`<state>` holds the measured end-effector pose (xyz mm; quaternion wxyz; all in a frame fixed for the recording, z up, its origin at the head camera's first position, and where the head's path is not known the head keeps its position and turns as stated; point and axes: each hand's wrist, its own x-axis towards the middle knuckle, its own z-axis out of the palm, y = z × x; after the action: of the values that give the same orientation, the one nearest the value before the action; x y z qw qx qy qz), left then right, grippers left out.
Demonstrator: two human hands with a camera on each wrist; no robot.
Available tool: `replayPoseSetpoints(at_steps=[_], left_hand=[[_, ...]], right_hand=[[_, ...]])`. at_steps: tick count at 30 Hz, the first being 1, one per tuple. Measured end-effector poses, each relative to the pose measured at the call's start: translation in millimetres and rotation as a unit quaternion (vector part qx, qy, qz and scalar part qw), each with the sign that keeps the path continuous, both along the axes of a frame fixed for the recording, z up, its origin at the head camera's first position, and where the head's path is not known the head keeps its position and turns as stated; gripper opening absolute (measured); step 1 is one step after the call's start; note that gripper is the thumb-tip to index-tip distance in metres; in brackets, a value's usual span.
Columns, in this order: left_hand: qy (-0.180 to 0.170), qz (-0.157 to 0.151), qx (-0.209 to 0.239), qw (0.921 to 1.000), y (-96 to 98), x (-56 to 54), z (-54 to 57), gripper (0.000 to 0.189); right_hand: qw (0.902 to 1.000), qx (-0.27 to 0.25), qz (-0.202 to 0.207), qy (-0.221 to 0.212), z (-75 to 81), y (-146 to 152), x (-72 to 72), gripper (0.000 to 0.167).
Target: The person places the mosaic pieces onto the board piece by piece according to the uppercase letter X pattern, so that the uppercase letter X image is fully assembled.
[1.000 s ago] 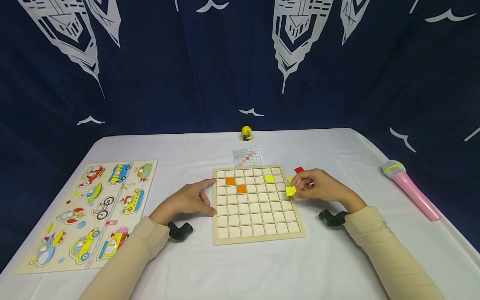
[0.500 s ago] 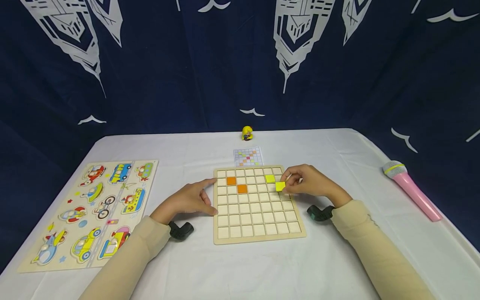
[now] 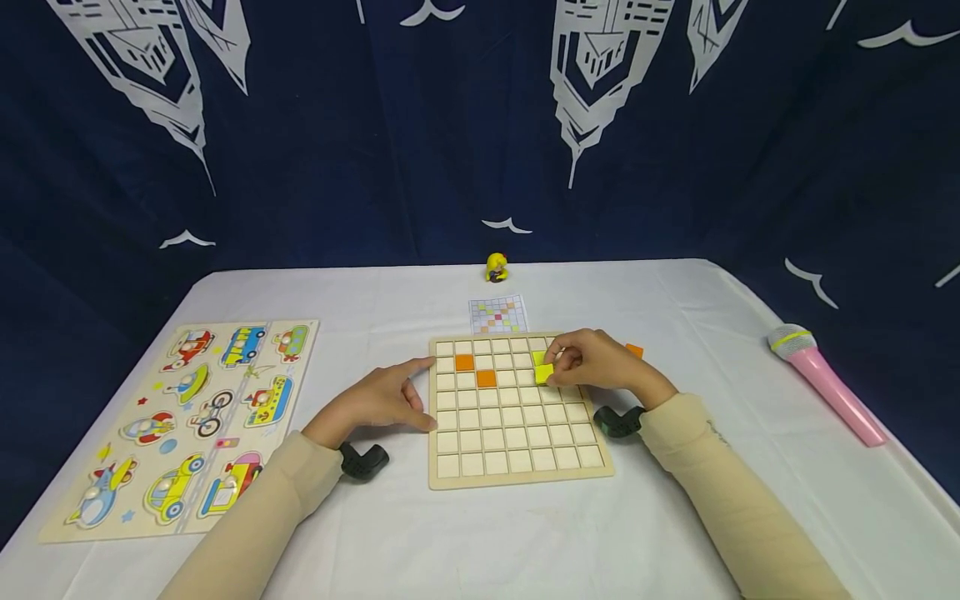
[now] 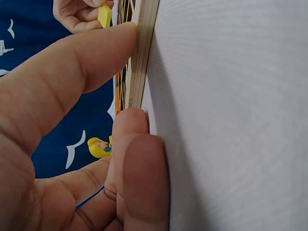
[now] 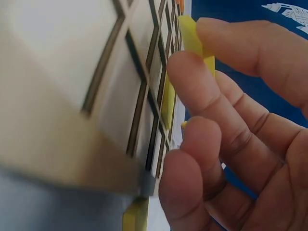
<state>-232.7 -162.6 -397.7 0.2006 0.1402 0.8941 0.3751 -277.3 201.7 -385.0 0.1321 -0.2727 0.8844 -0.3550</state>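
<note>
while the white surface (image 3: pixel 360 542) carries the wooden grid board (image 3: pixel 525 477), the left hand (image 3: pixel 378 398) touches its left edge, thumb and forefinger apart, and the right hand (image 3: pixel 600 362) has a yellow tile (image 3: pixel 543 374) pinched over the grid (two orange tiles (image 3: pixel 486 379) sit in cells). looks like placing; the next move calls for squaring it to a cell.

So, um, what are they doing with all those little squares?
A person's right hand pinches a yellow tile just above a wooden grid board, while their left hand touches the board's left edge. Two orange tiles and another yellow one lie on the grid, and many squares hold no coloured tile. A small coloured chart lies behind the board.
</note>
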Motion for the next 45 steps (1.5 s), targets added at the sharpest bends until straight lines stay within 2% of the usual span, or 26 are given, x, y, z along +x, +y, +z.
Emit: replayPoseSetpoints(at_steps=[8, 17, 28, 37, 45], left_hand=[[0.002, 0.001, -0.005, 1.0000, -0.8, -0.7, -2.0, 0.105], [0.007, 0.001, 0.001, 1.0000, -0.6, -0.3, -1.8, 0.104], [0.008, 0.002, -0.001, 1.0000, 0.0, 0.4, -1.4, 0.105], [0.008, 0.003, -0.007, 0.9999, 0.3, 0.7, -0.4, 0.105], [0.008, 0.004, -0.010, 0.9999, 0.5, 0.7, 0.5, 0.104]], right_hand=[[0.9996, 0.023, 0.007, 0.015, -0.5, -16, -5.9, 0.020], [0.9992, 0.038, 0.015, -0.006, -0.9, -27, -10.7, 0.019], [0.9984, 0.054, 0.016, -0.004, -1.1, -31, -11.3, 0.017], [0.9983, 0.057, 0.016, 0.005, 3.2, -26, -5.7, 0.018], [0.9995, 0.024, 0.003, 0.019, 8.2, -8, 1.9, 0.022]])
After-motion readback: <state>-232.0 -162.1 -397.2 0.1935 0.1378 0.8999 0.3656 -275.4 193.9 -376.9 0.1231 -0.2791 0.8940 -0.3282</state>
